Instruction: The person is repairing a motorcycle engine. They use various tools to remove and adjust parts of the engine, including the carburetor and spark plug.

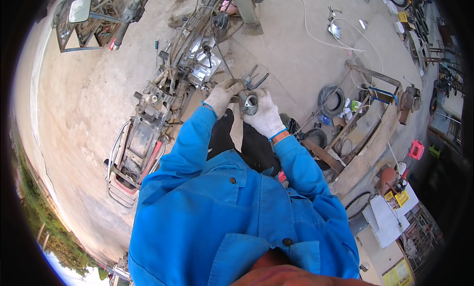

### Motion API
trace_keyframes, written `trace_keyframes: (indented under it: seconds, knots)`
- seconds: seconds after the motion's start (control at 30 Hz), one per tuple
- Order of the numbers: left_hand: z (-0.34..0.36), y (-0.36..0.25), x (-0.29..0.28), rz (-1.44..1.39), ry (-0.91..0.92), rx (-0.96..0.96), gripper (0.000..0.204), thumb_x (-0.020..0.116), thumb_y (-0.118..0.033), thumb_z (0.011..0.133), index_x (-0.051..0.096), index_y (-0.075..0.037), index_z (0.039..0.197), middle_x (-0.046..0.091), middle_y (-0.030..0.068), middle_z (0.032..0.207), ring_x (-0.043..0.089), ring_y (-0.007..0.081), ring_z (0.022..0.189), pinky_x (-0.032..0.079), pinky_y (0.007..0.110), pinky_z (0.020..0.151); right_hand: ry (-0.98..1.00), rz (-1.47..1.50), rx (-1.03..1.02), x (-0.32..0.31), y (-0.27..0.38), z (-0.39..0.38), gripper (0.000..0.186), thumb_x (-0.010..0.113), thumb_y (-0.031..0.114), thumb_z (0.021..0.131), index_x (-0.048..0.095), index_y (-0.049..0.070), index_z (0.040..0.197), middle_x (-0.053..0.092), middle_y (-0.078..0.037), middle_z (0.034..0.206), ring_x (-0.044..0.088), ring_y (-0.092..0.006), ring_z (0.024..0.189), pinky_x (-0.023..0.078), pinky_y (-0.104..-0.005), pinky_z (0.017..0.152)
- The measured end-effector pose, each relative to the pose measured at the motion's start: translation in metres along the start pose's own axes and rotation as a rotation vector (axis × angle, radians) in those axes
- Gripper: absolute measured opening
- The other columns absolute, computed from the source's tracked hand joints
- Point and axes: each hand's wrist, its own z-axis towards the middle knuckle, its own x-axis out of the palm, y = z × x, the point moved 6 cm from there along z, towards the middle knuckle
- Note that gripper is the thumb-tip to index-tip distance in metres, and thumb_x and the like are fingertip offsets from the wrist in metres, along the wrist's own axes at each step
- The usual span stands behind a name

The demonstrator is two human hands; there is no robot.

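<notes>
Both my hands wear whitish work gloves and meet in front of my knees. Between them is a grey metal carburetor (250, 105) with a round open mouth facing up. My left hand (221, 96) pinches its left side, where a thin dark cable (224, 60) runs up toward a stripped motorcycle (170, 83). My right hand (265, 116) wraps round the carburetor's right side. Just beyond the fingers are dark tool handles (260, 80), perhaps pliers; whether they touch the hands I cannot tell. My left fingertips are partly hidden.
Shiny silver sheet (206, 66) lies beside the motorcycle, with a screwdriver (156, 45) to its left. At right are a black tyre (331, 100) and a metal frame (375, 74). A pale hose (321, 40) curls over the concrete. A mirror (79, 10) stands at upper left.
</notes>
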Motion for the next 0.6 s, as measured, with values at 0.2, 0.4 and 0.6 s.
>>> trace_keyframes:
  seconds: [0.2, 0.4, 0.6]
  knots:
    - [0.016, 0.011, -0.006, -0.272, -0.093, -0.015, 0.028, 0.058, -0.028, 0.115, 0.067, -0.002, 0.120, 0.073, 0.0093, 0.100, 0.072, 0.0241, 0.091, 0.063, 0.042, 0.083, 0.031, 0.077, 0.031, -0.009, 0.012, -0.004, 0.073, 0.088, 0.030, 0.073, 0.063, 0.010, 0.139, 0.057, -0.025, 0.146, 0.064, -0.0462, 0.131, 0.055, -0.0511, 0.113]
    - [0.055, 0.004, -0.004, -0.820, -0.243, -0.115, 0.024, 0.051, -0.026, 0.117, 0.062, -0.008, 0.105, 0.050, -0.0020, 0.074, 0.050, 0.0136, 0.062, 0.041, 0.030, 0.056, -0.037, 0.167, 0.155, -0.008, 0.014, -0.015, 0.073, 0.089, 0.031, 0.072, 0.064, 0.004, 0.136, 0.061, -0.024, 0.142, 0.066, -0.0449, 0.127, 0.056, -0.0497, 0.111]
    - [0.084, 0.011, 0.000, -0.695, -0.452, -0.273, 0.016, 0.059, -0.024, 0.110, 0.061, -0.011, 0.101, 0.031, -0.0067, 0.062, 0.028, 0.0110, 0.048, 0.018, 0.031, 0.045, -0.044, -0.023, 0.215, -0.009, 0.037, -0.012, 0.072, 0.087, 0.034, 0.077, 0.064, 0.000, 0.136, 0.062, -0.026, 0.139, 0.068, -0.0474, 0.125, 0.058, -0.0520, 0.106]
